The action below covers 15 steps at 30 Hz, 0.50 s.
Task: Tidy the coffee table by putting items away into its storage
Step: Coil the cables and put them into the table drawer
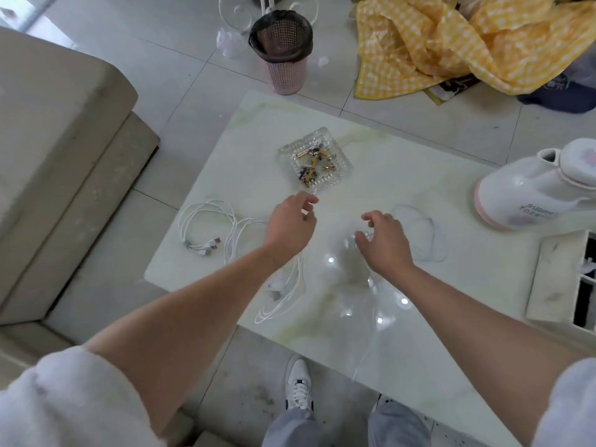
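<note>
Bare tabletop (403, 175) lies open along the far edge between the glass ashtray (314, 159) and the white jug (532, 185) at the right edge. White cables (206, 224) crowd the left edge and near-left corner.

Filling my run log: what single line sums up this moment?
left hand: open, above table | right hand: fingers on thin wire | white cables: on table

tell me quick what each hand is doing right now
Left hand: open, fingers loosely curled, holding nothing.
Right hand: fingers curled, seemingly pinching a thin cable; hard to confirm.
</note>
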{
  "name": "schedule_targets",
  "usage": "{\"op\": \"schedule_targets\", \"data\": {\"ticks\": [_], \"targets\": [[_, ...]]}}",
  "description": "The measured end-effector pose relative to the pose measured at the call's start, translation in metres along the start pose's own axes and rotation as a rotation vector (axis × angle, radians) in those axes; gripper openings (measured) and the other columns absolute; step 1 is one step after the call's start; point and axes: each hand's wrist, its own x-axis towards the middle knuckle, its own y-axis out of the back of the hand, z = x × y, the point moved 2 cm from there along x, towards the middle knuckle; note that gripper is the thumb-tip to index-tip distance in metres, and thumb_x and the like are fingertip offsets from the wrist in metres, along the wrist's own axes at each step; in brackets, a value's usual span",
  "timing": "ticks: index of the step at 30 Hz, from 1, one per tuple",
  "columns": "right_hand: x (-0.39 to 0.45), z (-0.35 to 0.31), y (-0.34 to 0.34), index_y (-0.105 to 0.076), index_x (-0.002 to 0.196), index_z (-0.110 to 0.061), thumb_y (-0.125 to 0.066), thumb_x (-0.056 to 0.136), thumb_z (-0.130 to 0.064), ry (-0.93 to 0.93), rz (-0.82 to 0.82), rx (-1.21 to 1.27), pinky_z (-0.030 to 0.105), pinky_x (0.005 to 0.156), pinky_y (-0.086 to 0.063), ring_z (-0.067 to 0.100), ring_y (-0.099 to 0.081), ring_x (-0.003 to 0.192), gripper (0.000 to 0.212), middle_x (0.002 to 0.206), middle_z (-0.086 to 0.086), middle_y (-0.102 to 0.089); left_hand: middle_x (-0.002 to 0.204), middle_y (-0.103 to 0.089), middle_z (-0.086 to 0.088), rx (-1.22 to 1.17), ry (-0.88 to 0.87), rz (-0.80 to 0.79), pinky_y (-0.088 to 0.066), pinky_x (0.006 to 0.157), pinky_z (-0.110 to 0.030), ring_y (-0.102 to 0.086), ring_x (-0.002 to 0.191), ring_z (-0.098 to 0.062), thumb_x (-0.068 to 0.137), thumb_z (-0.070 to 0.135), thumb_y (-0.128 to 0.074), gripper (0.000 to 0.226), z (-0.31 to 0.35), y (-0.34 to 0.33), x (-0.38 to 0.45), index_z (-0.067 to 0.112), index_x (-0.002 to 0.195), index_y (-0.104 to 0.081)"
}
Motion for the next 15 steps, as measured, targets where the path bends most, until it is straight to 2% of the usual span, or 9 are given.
{"op": "schedule_targets", "data": {"ticks": [1,3,4,5,7,9,10,13,15], "targets": [[-0.001,-0.013,-0.016,-0.061,0.118,-0.01,-0.064,0.088,-0.031,-0.066,-0.137,0.069,0.034,0.087,-0.044,0.028,-0.059,0.103,0.037,0.108,0.009,-0.064,0.106,-0.062,0.007,0.042,-0.028,0.11,-0.052,0.08,-0.029,-0.059,0.082,-0.006,0.087,0.012,-0.054,0.033,-0.009,0.024,0.0,0.028,0.115,-0.062],[-0.009,-0.034,-0.047,-0.063,0.094,-0.005,-0.069,0.083,-0.04,-0.227,-0.428,0.207,0.031,0.073,-0.045,0.022,-0.059,0.079,0.038,0.088,0.005,-0.062,0.11,-0.058,0.006,0.127,-0.007,0.266,-0.049,0.082,-0.031,-0.056,0.097,-0.011,0.08,0.01,-0.056,0.043,-0.032,0.066,0.0,0.03,0.118,-0.057],[-0.014,-0.045,-0.062,-0.059,0.082,-0.007,-0.071,0.08,-0.045,-0.284,-0.53,0.249,0.029,0.065,-0.043,0.02,-0.055,0.069,0.04,0.08,0.003,-0.058,0.117,-0.056,0.003,0.166,0.06,0.256,-0.049,0.085,-0.034,-0.054,0.106,-0.016,0.077,0.01,-0.056,0.051,-0.048,0.082,0.002,0.029,0.124,-0.054],[-0.019,-0.052,-0.076,-0.055,0.077,-0.012,-0.071,0.078,-0.05,-0.316,-0.581,0.257,0.027,0.058,-0.041,0.019,-0.054,0.065,0.041,0.075,0.002,-0.056,0.125,-0.054,0.0,0.188,0.159,0.167,-0.049,0.089,-0.036,-0.052,0.113,-0.02,0.076,0.01,-0.057,0.058,-0.065,0.092,0.004,0.027,0.131,-0.05],[-0.029,-0.067,-0.099,-0.054,0.084,-0.017,-0.068,0.074,-0.059,-0.29,-0.543,0.205,0.027,0.053,-0.039,0.019,-0.059,0.07,0.046,0.077,-0.002,-0.059,0.134,-0.052,-0.004,0.172,0.374,-0.147,-0.049,0.092,-0.035,-0.055,0.116,-0.025,0.078,0.011,-0.06,0.067,-0.099,0.098,0.001,0.025,0.142,-0.045],[-0.036,-0.08,-0.117,-0.054,0.091,-0.019,-0.067,0.073,-0.059,-0.174,-0.41,0.085,0.03,0.059,-0.043,0.023,-0.062,0.083,0.046,0.083,-0.004,-0.059,0.132,-0.052,-0.006,0.159,0.48,-0.396,-0.049,0.094,-0.033,-0.055,0.116,-0.026,0.078,0.013,-0.062,0.068,-0.123,0.087,-0.013,0.026,0.143,-0.045],[-0.039,-0.085,-0.124,-0.054,0.099,-0.019,-0.068,0.072,-0.059,-0.133,-0.369,0.061,0.032,0.066,-0.046,0.024,-0.063,0.091,0.049,0.092,-0.002,-0.06,0.131,-0.052,-0.008,0.186,0.488,-0.436,-0.048,0.097,-0.035,-0.053,0.118,-0.028,0.079,0.017,-0.063,0.065,-0.131,0.079,-0.019,0.026,0.141,-0.047],[-0.044,-0.101,-0.146,-0.047,0.13,-0.021,-0.071,0.063,-0.067,-0.134,-0.434,-0.008,0.038,0.087,-0.046,0.031,-0.051,0.118,0.085,0.126,0.008,-0.049,0.132,-0.05,-0.016,0.315,0.433,-0.401,-0.04,0.105,-0.041,-0.043,0.126,-0.035,0.087,0.031,-0.059,0.046,-0.145,0.059,-0.021,0.023,0.132,-0.052],[-0.044,-0.105,-0.159,-0.045,0.132,-0.023,-0.071,0.063,-0.067,-0.143,-0.432,-0.108,0.04,0.091,-0.044,0.032,-0.044,0.122,0.086,0.132,0.01,-0.042,0.134,-0.047,-0.02,0.442,0.388,-0.41,-0.033,0.106,-0.045,-0.038,0.129,-0.04,0.092,0.027,-0.05,0.037,-0.149,0.054,-0.019,0.018,0.128,-0.054]]}}
